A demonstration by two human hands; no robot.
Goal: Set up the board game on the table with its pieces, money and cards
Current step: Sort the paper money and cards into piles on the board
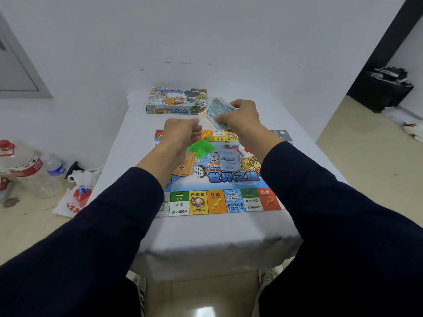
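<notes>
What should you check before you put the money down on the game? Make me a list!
1. Board lies open and flat on the table: ok.
2. Right hand grips the fan of paper money: ok.
3. Left hand is free to take a note: cannot tell, its fingers are curled and what they hold is hidden.
4. Room on the board: not ok in the middle, where green pieces, a dice, blue cards and orange cards already lie.
5. Box is out of the way behind the board: ok.
</notes>
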